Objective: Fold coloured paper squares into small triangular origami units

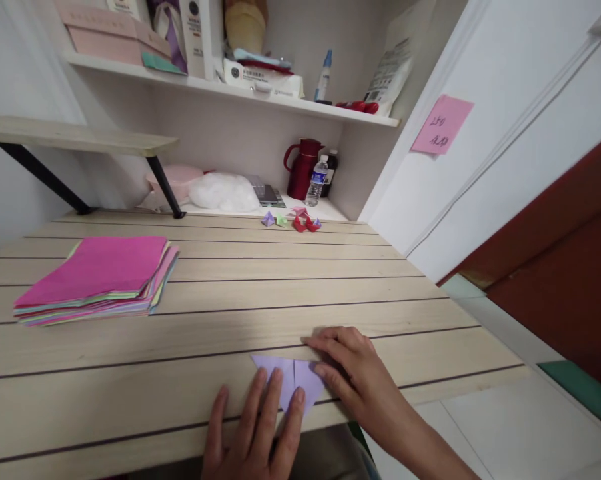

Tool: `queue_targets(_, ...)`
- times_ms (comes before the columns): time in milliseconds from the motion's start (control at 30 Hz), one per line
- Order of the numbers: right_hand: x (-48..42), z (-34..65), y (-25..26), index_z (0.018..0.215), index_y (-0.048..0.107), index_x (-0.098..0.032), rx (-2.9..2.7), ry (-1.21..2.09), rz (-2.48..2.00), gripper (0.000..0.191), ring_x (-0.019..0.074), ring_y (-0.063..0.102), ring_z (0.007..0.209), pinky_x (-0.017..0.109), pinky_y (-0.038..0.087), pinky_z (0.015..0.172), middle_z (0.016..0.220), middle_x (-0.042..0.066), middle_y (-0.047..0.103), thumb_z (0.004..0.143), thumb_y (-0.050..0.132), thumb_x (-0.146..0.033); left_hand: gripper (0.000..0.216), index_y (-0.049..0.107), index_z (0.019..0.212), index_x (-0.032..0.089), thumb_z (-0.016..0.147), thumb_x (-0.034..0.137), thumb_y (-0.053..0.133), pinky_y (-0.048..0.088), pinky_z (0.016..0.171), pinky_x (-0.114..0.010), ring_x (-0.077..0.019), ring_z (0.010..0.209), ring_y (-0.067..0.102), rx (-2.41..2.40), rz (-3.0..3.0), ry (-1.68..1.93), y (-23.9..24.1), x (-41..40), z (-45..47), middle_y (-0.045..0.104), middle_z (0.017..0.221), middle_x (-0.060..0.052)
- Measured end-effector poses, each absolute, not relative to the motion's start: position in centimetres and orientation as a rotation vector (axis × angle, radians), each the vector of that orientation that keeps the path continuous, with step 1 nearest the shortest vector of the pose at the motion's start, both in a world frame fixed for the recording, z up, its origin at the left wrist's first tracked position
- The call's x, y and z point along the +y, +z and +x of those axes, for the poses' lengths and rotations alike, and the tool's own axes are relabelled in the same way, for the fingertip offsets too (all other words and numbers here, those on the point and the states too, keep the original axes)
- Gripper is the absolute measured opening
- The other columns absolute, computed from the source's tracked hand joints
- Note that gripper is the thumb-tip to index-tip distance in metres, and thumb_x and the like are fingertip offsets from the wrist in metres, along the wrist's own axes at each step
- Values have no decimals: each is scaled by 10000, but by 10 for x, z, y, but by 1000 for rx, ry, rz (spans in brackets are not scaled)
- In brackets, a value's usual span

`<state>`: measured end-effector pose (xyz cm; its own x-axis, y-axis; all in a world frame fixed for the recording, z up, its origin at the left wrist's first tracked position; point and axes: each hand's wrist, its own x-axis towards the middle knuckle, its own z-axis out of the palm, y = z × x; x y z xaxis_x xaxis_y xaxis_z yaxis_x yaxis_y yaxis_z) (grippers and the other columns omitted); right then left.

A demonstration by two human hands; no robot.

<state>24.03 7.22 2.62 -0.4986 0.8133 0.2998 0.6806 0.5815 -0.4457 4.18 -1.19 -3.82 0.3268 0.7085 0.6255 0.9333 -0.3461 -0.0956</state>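
A folded lavender paper (pixel 286 375), triangular with a centre crease, lies near the front edge of the wooden table (pixel 230 307). My left hand (pixel 253 433) lies flat with its fingers spread, the fingertips pressing on the paper's lower part. My right hand (pixel 353 373) rests on the paper's right side, fingers stretched out flat along its edge. Neither hand lifts the paper.
A stack of coloured paper sheets (pixel 98 280), pink on top, sits at the left. Small folded paper pieces (pixel 293 220) lie at the table's back. Behind them stand a red jug (pixel 302 168) and a water bottle (pixel 316 181). A shelf (pixel 230 90) holds boxes. A pink note (pixel 441 124) sticks on the white panel at right.
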Motion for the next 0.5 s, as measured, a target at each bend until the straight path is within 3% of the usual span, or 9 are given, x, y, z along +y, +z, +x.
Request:
queue_targets(200,70,238,23,1192,630,-292,-2345,450,-1161,301,262,580,999,448,461,888,1071,66,641,896,635,-239,394,566,1329,328,964,257,435,6,1209,-538,-223,1200,615,-1456,-2183,-698,-38,-13,40,635,1346,-73)
queue_targets(300,63,237,26,1131,647,-269,-2352,477,-1193,225,253,590,938,419,478,824,1009,65,646,911,608,-243,351,628,1243,292,984,310,392,-35,1184,-606,-251,1147,641,-1430,-2200,-703,-33,-11,38,661,1312,-84)
queue_targets(400,52,237,28,1016,672,-252,-2373,494,-1244,138,241,604,846,391,484,740,918,54,652,944,565,-301,365,690,1089,288,956,505,428,-71,1173,-614,-267,1092,666,-1463,-2213,-733,-24,-7,37,701,1253,-66)
queue_targets(500,45,238,32,1059,671,-253,-2362,590,-1191,239,224,623,838,361,502,731,925,56,665,981,500,-399,390,697,1013,278,905,589,489,-82,1179,-585,-255,1094,667,-1556,-2213,-716,-16,-1,34,700,1257,-64)
